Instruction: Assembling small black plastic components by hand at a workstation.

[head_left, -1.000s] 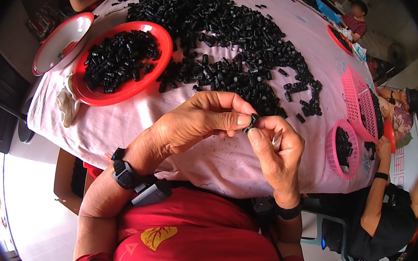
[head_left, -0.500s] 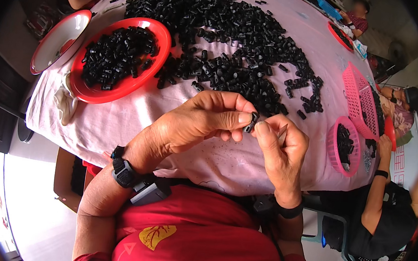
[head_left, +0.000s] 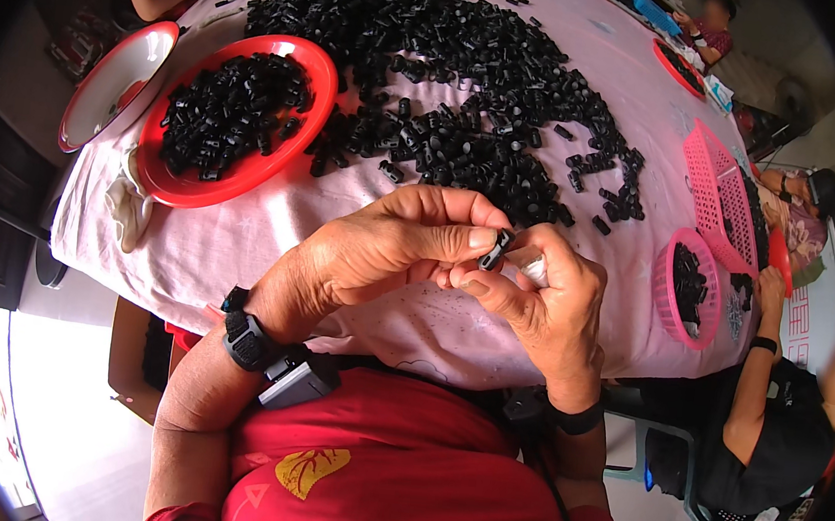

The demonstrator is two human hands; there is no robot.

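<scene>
Red bowl (head_left: 299,154) full of black plastic pieces (head_left: 226,111)

Small black part (head_left: 495,250) pinched between our fingers (head_left: 480,237): hard plastic, it looks to us, with a faint sheen on its edges. Loose heap of like parts (head_left: 454,93) at 12 o'clock: same black plastic, mostly matt, small glints here and there.

Surface (head_left: 238,243) covered in pink cloth, soft and matt, creased where it hangs over the edge at 9 o'clock.

Red bowl (head_left: 320,75) at 10 o'clock: smooth glossy plastic, its rim catching light. Second bowl (head_left: 113,81) beyond it: red rim, white glossy inside.

Pink baskets (head_left: 712,178) at 3 o'clock: moulded plastic lattice, semi-matt.

Our wristband (head_left: 247,337): black, matt, rubbery. Our shirt (head_left: 396,480): red knit cloth, matt.
</scene>
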